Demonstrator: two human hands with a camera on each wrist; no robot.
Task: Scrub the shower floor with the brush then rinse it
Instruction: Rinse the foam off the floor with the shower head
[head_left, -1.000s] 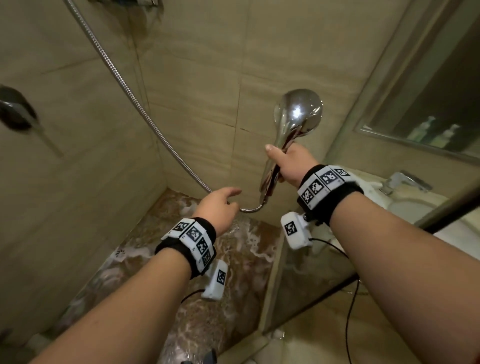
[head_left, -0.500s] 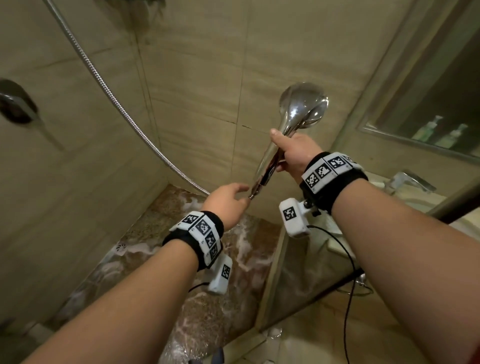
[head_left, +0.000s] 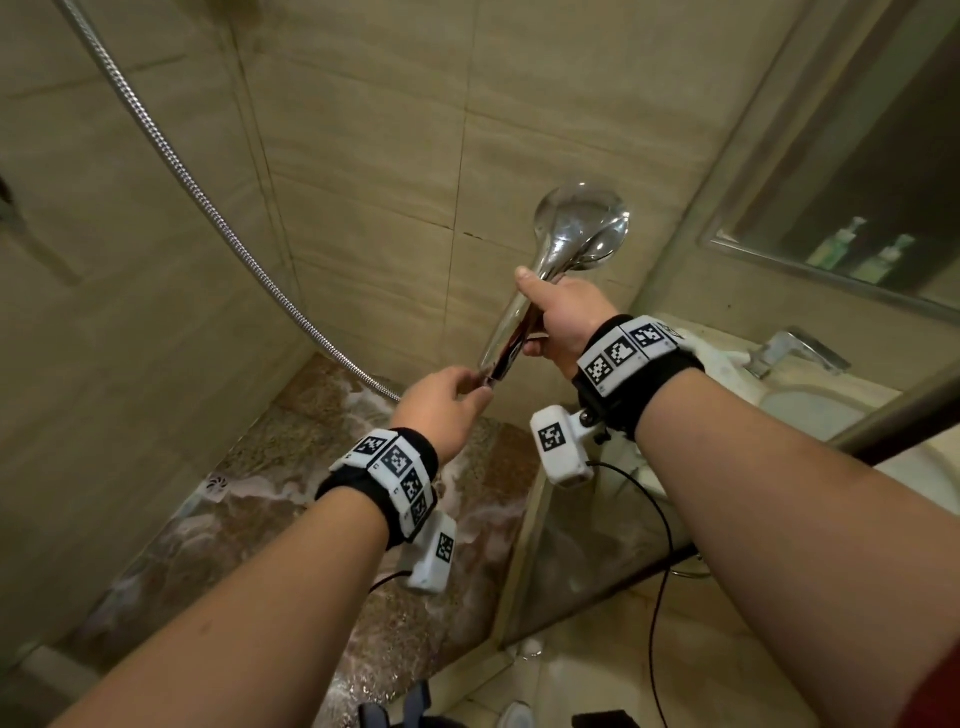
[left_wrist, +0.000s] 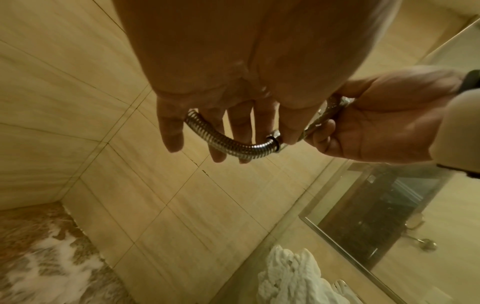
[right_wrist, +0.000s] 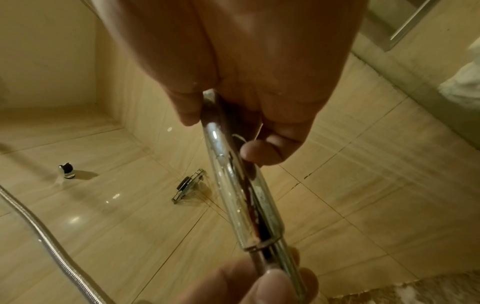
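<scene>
Your right hand (head_left: 563, 317) grips the chrome handle of the shower head (head_left: 582, 228), held up in front of the far tiled wall (head_left: 363, 156) with the head uppermost. Your left hand (head_left: 441, 410) pinches the handle's lower end, where the metal hose (left_wrist: 233, 147) joins, fingers curled round it. Below lies the shower floor (head_left: 270, 519), brown marble streaked with white foam, its drain (head_left: 215, 484) at the left

We find no readable words or numbers here; only black-and-white square code markers on the wristbands (head_left: 395, 467) and wrist cameras (head_left: 558, 447).
</scene>
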